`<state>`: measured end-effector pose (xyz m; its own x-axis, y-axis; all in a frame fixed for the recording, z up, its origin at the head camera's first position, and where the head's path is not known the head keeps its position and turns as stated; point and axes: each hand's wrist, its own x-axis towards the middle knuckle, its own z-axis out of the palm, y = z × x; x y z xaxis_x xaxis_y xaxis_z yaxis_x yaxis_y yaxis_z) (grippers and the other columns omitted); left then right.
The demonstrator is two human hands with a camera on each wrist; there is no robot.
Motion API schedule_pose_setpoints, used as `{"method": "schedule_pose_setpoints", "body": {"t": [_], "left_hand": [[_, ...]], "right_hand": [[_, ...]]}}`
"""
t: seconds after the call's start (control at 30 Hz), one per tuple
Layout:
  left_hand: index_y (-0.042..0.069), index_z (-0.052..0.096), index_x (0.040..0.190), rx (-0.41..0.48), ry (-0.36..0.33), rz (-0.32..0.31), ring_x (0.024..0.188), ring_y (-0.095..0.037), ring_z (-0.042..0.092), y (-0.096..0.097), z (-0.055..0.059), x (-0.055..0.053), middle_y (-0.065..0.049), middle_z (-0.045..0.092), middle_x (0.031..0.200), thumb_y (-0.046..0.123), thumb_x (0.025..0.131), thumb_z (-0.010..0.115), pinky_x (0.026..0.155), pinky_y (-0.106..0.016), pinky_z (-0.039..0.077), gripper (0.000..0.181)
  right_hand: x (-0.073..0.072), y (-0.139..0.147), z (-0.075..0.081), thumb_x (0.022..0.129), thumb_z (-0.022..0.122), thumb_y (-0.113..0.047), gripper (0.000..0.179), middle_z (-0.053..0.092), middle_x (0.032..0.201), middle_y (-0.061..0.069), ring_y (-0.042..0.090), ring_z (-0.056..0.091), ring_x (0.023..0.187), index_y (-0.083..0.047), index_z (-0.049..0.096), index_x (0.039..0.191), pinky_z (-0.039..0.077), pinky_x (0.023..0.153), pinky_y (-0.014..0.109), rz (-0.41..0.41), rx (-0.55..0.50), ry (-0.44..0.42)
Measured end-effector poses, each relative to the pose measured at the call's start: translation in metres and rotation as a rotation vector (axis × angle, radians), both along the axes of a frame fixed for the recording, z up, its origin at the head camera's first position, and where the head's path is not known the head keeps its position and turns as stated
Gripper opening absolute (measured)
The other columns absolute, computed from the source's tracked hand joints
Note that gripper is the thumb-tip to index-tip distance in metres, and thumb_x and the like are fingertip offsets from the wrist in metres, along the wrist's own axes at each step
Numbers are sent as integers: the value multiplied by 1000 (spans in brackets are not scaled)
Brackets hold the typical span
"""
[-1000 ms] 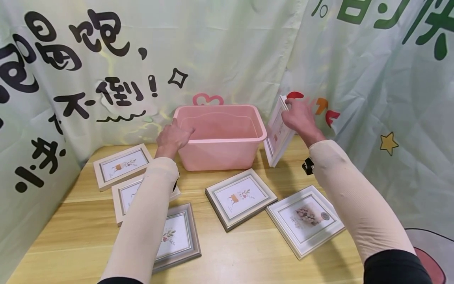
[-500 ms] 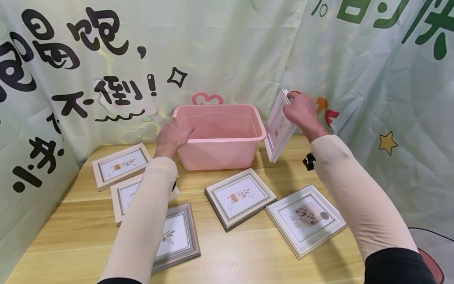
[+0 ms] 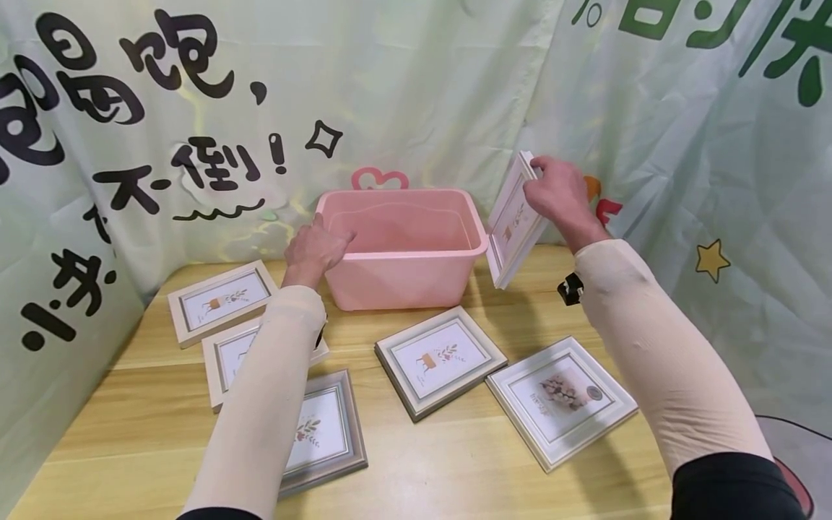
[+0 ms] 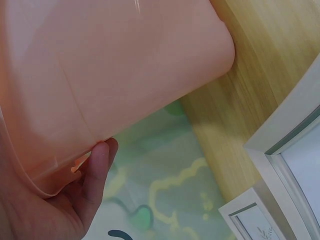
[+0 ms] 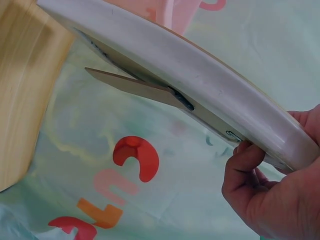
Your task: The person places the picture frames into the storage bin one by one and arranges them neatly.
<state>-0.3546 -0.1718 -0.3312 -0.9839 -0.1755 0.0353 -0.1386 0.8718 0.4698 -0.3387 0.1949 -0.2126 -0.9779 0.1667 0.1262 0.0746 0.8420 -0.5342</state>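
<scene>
Right hand (image 3: 560, 191) clamped on the upper end of a frame (image 3: 510, 235); left hand (image 3: 317, 253) clamped over the left end of the rim of the bin (image 3: 399, 282). The frame is held on edge and tilted, just beside the bin's right end, its picture face toward the bin; whether frame and bin touch cannot be told. Its lower corner appears raised off the table (image 3: 455, 469).

Right wrist view: the back of the frame, with the leg (image 5: 132, 86) swung out from the backing and a small hook (image 5: 232, 135) near the grip. Curled fingers (image 5: 244, 162) meet the back close to the hook, and the border lies between them and the rest of the hand.

Left wrist view: digits wrapped round the bin's edge, the smooth outer wall running away from them.

Handling (judged): the frame is probably stiff and light enough for one hand. Its glossy border may slip if pinched at a corner alone, and the weight below the grip may swing it. The pane, if glass, is the fragile part. Best hold: the border, midway along a side, with fingers behind and thumb in front, clear of the pane. The leg makes a poor handle; it may fold or snag on the bin's rim. The bin is probably light, thin plastic, somewhat flexible, and easily shifted unless held by its rim.
</scene>
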Motion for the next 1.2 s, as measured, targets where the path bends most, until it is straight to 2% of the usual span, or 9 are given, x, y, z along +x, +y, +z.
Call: {"method": "schedule_pose_setpoints", "body": {"t": [0.13,0.37,0.53,0.97,1.2], "left_hand": [[11,9,157,2,-2,3,129,-45,44,1,1,0,-26,39,147,70,87,37,103,-59,39,96],[11,8,157,-1,-6,4,129,-45,43,1,0,0,-26,38,147,70,87,37,104,-59,38,95],[12,8,157,-4,-7,5,129,-44,44,1,0,0,-26,39,146,69,87,37,104,-58,39,95],[12,7,157,-1,-9,-1,129,-45,44,1,0,-1,-25,38,147,72,86,35,104,-58,38,97],[12,7,157,-1,-9,-1,129,-44,44,0,0,-2,-25,39,147,72,86,35,104,-58,39,97]], "right_hand": [[0,0,2,94,41,-20,60,46,147,16,34,55,113,-17,30,153,49,69,30,-10,-11,4],[-1,-1,8,95,41,-21,60,43,149,16,34,57,113,-17,27,154,50,57,26,-15,-30,8],[-2,-1,14,95,39,-22,60,44,149,15,33,56,113,-18,28,154,49,54,27,-12,-10,18],[-1,1,23,94,38,-23,60,46,147,13,29,59,112,-21,29,153,49,59,26,-27,6,39],[-1,2,28,93,38,-22,58,50,144,13,29,59,112,-20,35,151,48,60,24,-30,21,89]]}}
